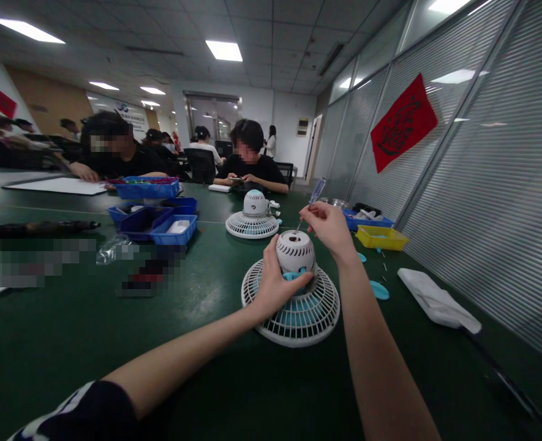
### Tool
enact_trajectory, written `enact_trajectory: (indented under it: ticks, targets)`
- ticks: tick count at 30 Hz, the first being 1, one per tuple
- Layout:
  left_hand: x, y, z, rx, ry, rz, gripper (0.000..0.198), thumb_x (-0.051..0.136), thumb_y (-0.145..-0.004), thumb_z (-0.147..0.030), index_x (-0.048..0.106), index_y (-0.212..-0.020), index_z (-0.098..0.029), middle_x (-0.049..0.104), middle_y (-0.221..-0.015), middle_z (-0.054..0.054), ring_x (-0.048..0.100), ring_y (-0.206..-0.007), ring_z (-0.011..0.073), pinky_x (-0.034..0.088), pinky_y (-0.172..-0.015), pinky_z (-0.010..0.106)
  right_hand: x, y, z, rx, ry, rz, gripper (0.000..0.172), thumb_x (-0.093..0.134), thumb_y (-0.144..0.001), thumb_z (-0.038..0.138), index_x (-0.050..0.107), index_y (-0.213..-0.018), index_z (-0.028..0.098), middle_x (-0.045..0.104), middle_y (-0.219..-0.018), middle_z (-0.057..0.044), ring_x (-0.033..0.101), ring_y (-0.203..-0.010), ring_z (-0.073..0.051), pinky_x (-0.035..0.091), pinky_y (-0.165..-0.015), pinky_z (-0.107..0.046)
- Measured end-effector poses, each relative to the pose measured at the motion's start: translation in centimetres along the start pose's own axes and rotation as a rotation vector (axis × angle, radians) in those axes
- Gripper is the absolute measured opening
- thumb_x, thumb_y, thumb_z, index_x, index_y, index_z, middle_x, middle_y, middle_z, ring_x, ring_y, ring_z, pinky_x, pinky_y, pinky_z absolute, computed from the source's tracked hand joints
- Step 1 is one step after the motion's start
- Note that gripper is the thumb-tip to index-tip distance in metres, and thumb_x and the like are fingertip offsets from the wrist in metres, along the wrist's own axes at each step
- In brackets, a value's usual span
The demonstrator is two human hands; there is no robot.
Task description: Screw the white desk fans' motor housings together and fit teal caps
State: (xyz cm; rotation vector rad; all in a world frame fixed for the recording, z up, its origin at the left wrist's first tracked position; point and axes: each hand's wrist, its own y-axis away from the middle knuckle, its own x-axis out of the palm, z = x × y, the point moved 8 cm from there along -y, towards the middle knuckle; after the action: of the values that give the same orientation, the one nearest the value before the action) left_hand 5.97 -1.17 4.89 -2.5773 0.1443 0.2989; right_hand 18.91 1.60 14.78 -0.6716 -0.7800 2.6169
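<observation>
A small white fan (293, 309) lies face down on the green table (160, 367), its round motor housing (295, 250) pointing up. My left hand (273, 285) is wrapped round the left side of the housing. My right hand (328, 226) pinches a screwdriver (314, 199) with a clear handle, its tip down at the top of the housing.
A second white fan (253, 215) lies further back. Blue trays (154, 223) stand at the left, a yellow tray (381, 237) and a blue one at the right. Round blue parts (380, 290) and a white cloth (438, 301) lie to the right. Other people sit across the table.
</observation>
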Motion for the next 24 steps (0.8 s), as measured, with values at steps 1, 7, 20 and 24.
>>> enact_trajectory:
  ticks: [1, 7, 20, 24]
  targets:
    - [0.0, 0.0, 0.0, -0.001, 0.000, 0.002, 0.086, 0.070, -0.065, -0.035, 0.020, -0.134, -0.022, 0.026, -0.138, 0.011, 0.024, -0.131, 0.0277, 0.018, -0.111, 0.044, -0.1, 0.0, 0.0, -0.002, 0.005, -0.005, 0.011, 0.057, -0.073, 0.024, 0.060, -0.070, 0.015, 0.063, -0.066, -0.004, 0.055, -0.054, -0.012, 0.042, -0.045, -0.020]
    - [0.0, 0.0, 0.0, 0.005, 0.005, 0.007, 0.085, 0.069, -0.065, -0.035, 0.021, -0.134, -0.024, 0.026, -0.138, 0.011, 0.024, -0.131, 0.0285, 0.019, -0.110, 0.045, 0.3, 0.1, -0.2, 0.040, -0.062, 0.037, 0.015, 0.064, -0.069, 0.028, 0.058, -0.070, 0.014, 0.065, -0.065, -0.006, 0.058, -0.056, -0.014, 0.041, -0.045, -0.022]
    - [-0.1, 0.0, 0.1, 0.009, 0.004, 0.007, 0.086, 0.070, -0.065, -0.035, 0.020, -0.134, -0.024, 0.025, -0.138, 0.011, 0.023, -0.132, 0.0284, 0.018, -0.111, 0.045, 0.0, -0.2, -0.9, 0.035, -0.015, 0.096, 0.011, 0.051, -0.078, 0.020, 0.058, -0.076, 0.013, 0.067, -0.074, -0.006, 0.047, -0.041, -0.006, 0.038, -0.040, -0.018]
    - [-0.1, 0.0, 0.0, 0.003, -0.002, 0.009, 0.086, 0.070, -0.065, -0.034, 0.020, -0.134, -0.023, 0.024, -0.139, 0.011, 0.021, -0.133, 0.0285, 0.017, -0.111, 0.044, -0.1, -0.3, -1.0, 0.008, 0.040, 0.098, 0.014, 0.053, -0.077, 0.025, 0.059, -0.076, 0.013, 0.065, -0.072, -0.004, 0.049, -0.042, -0.007, 0.038, -0.039, -0.019]
